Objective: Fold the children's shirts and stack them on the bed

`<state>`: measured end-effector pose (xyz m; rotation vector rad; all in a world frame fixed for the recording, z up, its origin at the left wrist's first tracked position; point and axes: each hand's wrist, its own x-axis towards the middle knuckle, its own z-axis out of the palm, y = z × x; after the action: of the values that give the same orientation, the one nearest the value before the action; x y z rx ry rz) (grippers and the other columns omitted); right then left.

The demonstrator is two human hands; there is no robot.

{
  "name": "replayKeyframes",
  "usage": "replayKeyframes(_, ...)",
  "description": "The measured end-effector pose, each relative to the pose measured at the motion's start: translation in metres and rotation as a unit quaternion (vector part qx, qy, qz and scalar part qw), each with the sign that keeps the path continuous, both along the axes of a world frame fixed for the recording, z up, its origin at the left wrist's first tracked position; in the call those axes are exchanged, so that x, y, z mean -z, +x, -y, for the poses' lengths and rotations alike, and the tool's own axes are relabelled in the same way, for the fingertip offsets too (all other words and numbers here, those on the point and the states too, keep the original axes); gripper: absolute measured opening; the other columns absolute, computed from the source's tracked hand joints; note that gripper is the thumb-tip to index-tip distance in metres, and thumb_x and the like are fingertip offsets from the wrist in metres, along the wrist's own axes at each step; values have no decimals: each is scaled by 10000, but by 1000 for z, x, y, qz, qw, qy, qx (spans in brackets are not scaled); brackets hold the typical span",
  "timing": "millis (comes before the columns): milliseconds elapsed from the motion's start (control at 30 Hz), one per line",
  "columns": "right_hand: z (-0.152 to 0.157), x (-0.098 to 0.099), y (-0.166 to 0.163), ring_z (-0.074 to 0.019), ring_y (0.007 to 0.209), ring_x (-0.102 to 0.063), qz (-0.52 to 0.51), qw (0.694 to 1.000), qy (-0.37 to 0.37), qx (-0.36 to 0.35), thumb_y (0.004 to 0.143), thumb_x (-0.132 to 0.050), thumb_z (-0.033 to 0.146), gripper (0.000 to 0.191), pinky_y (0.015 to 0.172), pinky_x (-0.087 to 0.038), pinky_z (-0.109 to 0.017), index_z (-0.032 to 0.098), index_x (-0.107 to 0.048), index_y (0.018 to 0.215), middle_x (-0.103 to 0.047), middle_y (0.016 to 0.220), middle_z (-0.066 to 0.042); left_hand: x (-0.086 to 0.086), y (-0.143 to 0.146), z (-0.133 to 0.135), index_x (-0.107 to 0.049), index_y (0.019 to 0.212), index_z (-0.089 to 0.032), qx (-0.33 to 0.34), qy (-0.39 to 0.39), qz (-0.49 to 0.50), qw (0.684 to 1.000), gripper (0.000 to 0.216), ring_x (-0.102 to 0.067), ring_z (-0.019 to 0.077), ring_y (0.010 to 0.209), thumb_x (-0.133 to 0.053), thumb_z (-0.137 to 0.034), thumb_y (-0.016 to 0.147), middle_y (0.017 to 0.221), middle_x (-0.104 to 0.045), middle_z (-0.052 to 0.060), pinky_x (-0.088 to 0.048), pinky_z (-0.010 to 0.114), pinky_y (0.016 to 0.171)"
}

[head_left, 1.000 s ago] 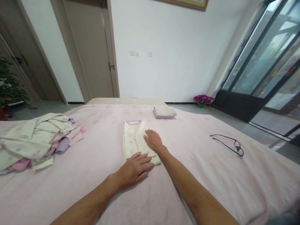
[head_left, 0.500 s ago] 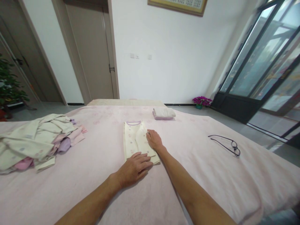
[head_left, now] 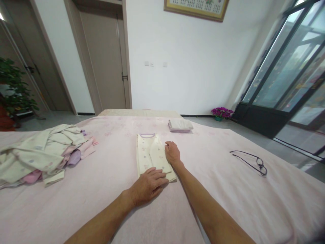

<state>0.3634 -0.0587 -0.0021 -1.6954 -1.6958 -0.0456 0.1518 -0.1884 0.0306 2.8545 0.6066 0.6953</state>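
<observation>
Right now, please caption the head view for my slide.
Left hand on a folded shirt, right hand at its edge, a clothes heap to the left.

- left hand (head_left: 148, 186) is flat on the bottom end of a cream folded top (head_left: 154, 157), purple trim at the neck
- right hand (head_left: 173, 153) is at the top's right edge, fingers a bit bent, can't tell if it's touching
- messy clothes pile (head_left: 48, 144) way off left
- neat folded stack (head_left: 180, 125) further back
- black glasses (head_left: 260, 162) over on the right, all on a pink bedspread (head_left: 109, 217)
</observation>
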Motion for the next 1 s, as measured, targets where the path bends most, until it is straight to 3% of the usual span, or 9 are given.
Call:
replayKeyframes(267,7,-11,7,-175,842,-601,-157,984,-89,5,838,-496,227,205,802,-437,-296,200,-652,968,-682,921,-43,0,2,0,-597,1209,-261,1,2,7,1000,263,-552,198,1219,-458,-241,987,1247,-649,52,-363,430,1083)
replayKeyframes(400,28,-17,20,-141,718,-600,-174,973,-134,-68,768,-594,242,130,688,-447,-244,185,-677,851,-691,790,-8,3,0,-3,-577,1244,-261,6,3,5,1000,286,-547,202,1229,-468,-234,981,1279,-635,48,-357,447,1097)
replayKeyframes(533,65,-26,45,-109,581,-529,-208,934,-232,-176,726,-629,253,141,552,-388,-213,149,-676,808,-646,658,5,6,-1,-6,-562,1260,-250,19,1,7,1000,312,-539,202,1240,-497,-201,958,1297,-626,52,-367,445,1096)
replayKeyframes(700,106,-39,69,-105,609,-545,-192,887,-330,-260,674,-648,222,173,583,-398,-207,153,-711,819,-675,710,1,7,0,-6,-555,1268,-237,19,10,14,1000,332,-548,201,1228,-498,-173,947,1279,-635,65,-389,441,1083)
replayKeyframes(800,118,-38,70,-112,637,-560,-174,889,-335,-260,653,-669,217,207,582,-393,-201,162,-725,844,-688,736,2,9,-2,-5,-528,1305,-236,12,30,14,999,365,-535,212,1246,-485,-166,950,1314,-608,89,-386,467,1083)
replayKeyframes(1000,128,-39,61,-123,659,-577,-98,922,-307,-214,658,-690,247,171,569,-377,-200,181,-721,813,-698,746,4,5,7,3,-528,1320,-270,21,91,-25,995,380,-475,255,1314,-490,-194,949,1406,-532,95,-348,523,1101)
